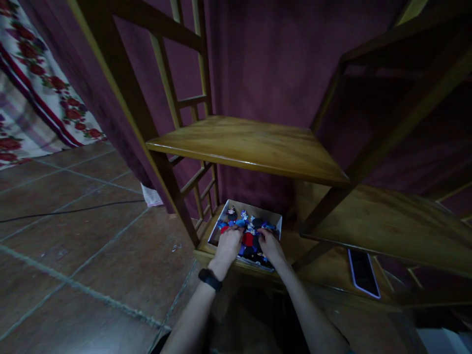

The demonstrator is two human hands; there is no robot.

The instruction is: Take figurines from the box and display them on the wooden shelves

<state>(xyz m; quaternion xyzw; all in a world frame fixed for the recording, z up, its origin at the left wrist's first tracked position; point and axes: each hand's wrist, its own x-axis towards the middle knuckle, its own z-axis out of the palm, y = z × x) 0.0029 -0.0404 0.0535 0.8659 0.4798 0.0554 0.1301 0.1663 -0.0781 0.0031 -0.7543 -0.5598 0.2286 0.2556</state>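
My fingers (236, 235) are down in the box (273, 217) of little toys (248, 239); I cannot tell if they pinch any. The box sits near the bottom shelf (206, 253) edge. A push could tip it off.

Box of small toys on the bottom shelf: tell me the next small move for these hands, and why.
Probably close the fingers on one toy and lift it out. Both the left hand and right hand already rest on the toys in the box, and whether either grips anything cannot be told.
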